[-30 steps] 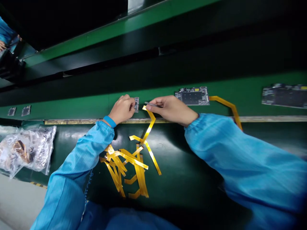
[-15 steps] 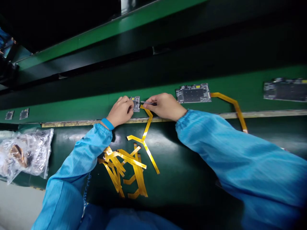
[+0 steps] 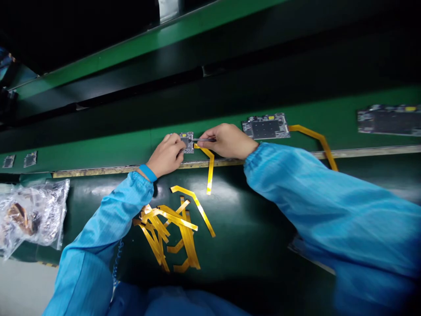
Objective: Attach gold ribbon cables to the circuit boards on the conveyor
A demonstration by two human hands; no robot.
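My left hand (image 3: 167, 153) is closed on the left part of a small circuit board (image 3: 188, 141) and holds it on the green belt; the fingers hide that part. In my right hand (image 3: 227, 140) is a thin grey tool, apparently tweezers (image 3: 206, 140), pinched between the fingers. Its tip meets the board's right edge. Beside that edge lies the end of an orange flex cable (image 3: 211, 171), which bends down over the belt's rim. Whether the cable is joined to the board I cannot tell.
Several loose flex cables (image 3: 189, 239) lie in a pile nearer me. To the right are a board with a cable attached (image 3: 265, 127) and another board (image 3: 390, 120). Two small boards (image 3: 30, 159) lie far left, above a clear plastic bag (image 3: 49, 215). A coiled cord (image 3: 117, 261) hangs by my left sleeve.
The flex cable by the board has shifted right, and its lower end now hangs apart from the loose cable below. The tweezers' tip has moved onto the board's edge.
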